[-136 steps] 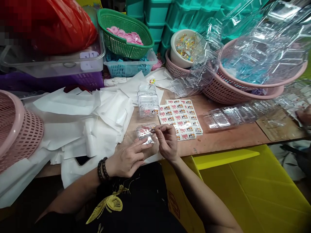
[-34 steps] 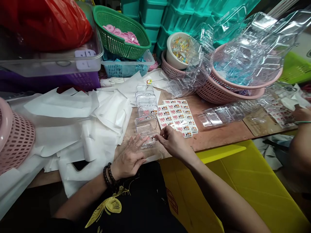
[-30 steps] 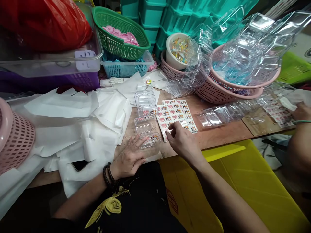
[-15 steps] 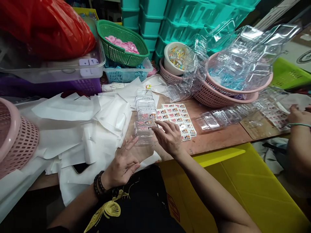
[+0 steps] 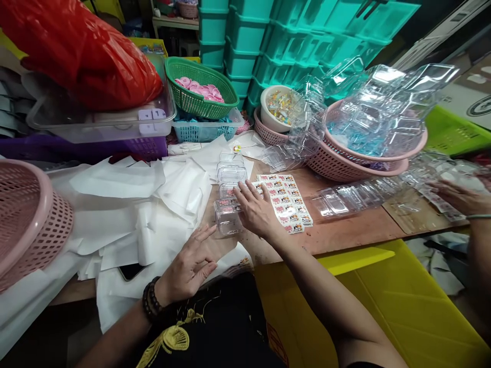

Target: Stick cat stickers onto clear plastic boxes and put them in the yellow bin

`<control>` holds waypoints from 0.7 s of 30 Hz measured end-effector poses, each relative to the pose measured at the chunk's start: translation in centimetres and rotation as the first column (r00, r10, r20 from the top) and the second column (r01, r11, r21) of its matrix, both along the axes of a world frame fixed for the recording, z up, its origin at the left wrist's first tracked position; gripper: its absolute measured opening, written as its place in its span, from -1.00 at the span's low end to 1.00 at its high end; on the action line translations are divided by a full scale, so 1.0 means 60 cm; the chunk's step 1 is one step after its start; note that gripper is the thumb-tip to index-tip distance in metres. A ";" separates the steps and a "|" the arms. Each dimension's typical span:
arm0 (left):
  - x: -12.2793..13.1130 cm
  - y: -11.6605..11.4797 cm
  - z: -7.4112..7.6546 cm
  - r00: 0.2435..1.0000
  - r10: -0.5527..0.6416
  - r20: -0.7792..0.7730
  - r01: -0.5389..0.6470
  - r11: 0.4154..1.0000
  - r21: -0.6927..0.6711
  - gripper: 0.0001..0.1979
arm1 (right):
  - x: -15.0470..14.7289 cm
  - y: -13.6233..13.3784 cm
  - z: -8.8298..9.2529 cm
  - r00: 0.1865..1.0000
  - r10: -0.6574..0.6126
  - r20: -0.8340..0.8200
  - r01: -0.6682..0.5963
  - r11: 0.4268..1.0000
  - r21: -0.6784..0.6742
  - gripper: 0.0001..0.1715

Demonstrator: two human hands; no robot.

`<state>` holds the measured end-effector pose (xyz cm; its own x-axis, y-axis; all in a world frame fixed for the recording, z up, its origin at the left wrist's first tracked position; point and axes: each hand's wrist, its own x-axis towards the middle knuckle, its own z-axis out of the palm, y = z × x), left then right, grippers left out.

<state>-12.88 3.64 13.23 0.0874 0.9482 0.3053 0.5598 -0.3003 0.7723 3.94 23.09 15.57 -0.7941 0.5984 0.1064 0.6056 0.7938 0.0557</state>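
Note:
A row of small clear plastic boxes (image 5: 229, 190) runs across the wooden table (image 5: 345, 232), the nearest one (image 5: 227, 219) shut with a sticker on its lid. My right hand (image 5: 256, 208) lies open with fingers spread, touching the right side of the near boxes. A sheet of small cartoon stickers (image 5: 287, 203) sits just right of that hand. My left hand (image 5: 190, 266) rests open on white paper near the table's front edge, a dark bead bracelet (image 5: 149, 305) on its wrist.
White paper sheets (image 5: 126, 204) cover the left of the table. Pink baskets (image 5: 360, 158) hold empty clear boxes; more lie in a line (image 5: 353, 197). A green basket (image 5: 201, 87), a white bowl (image 5: 280, 102), a yellow crate (image 5: 383, 301). Another person's hand (image 5: 460, 197) works at right.
The nearest box has been closed and slid up against the row. My right hand went from pinching at it to lying flat beside the boxes. My left hand drew back toward me.

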 end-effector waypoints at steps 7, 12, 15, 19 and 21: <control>-0.015 0.004 0.000 0.996 0.036 0.082 -0.034 0.999 -0.030 -0.83 | 0.002 0.002 0.021 1.000 -0.008 -0.013 0.007 0.995 -0.102 -0.26; -0.021 0.005 0.005 0.988 0.052 0.143 -0.041 0.996 -0.079 -0.84 | -0.006 0.009 0.035 0.999 0.013 0.042 -0.007 0.990 -0.138 -0.37; -0.022 0.005 0.006 0.984 0.057 0.167 -0.042 0.995 -0.088 -0.82 | -0.010 0.005 0.044 0.996 0.032 0.082 -0.020 0.989 -0.147 -0.49; -0.028 0.002 0.007 0.980 0.071 0.184 -0.055 0.994 -0.090 -0.81 | -0.009 -0.010 0.052 0.995 0.038 0.095 -0.025 0.990 -0.138 -0.58; -0.035 -0.003 0.010 0.980 0.060 0.191 -0.042 0.994 -0.098 -0.80 | -0.004 -0.015 0.049 0.998 0.030 0.050 -0.023 0.991 -0.135 -0.52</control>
<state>-14.96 3.47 13.82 -0.0139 0.9749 0.2220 0.4095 -0.1970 0.8908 3.72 22.19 18.53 -0.8123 0.5830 -0.0157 0.5833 0.8120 -0.0219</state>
